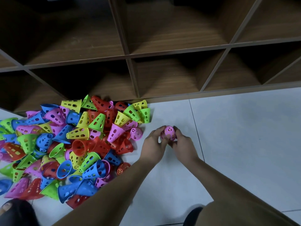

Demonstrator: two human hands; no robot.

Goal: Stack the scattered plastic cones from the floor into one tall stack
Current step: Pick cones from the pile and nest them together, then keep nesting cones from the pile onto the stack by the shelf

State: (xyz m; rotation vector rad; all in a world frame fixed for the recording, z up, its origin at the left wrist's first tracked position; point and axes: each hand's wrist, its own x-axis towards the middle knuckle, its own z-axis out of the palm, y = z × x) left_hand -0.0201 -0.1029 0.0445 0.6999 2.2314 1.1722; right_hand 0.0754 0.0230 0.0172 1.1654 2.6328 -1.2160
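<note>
Both hands, L (152, 141) & R (182, 142), grip pink cone (169, 132) between them, upright on floor (236, 136), R of cone pile (68, 144).

Cubby shelf unit (130, 56): stands along the far side of the view, its base meeting the tiled floor (244, 128).
Heap of cones (65, 144): lies on the floor at left, its far edge against the shelf unit's base; cones lie tumbled on their sides, some nested in one another.
Stray cone (123, 168): lies at the heap's near right edge, beside the left forearm.
Held cone (168, 132): right of the heap and apart from it, narrow end up, between both hands.
Left hand (154, 142): grips its left side.
Right hand (184, 144): grips its right side.
Foot (9, 207): at the near left corner, before the heap.
</note>
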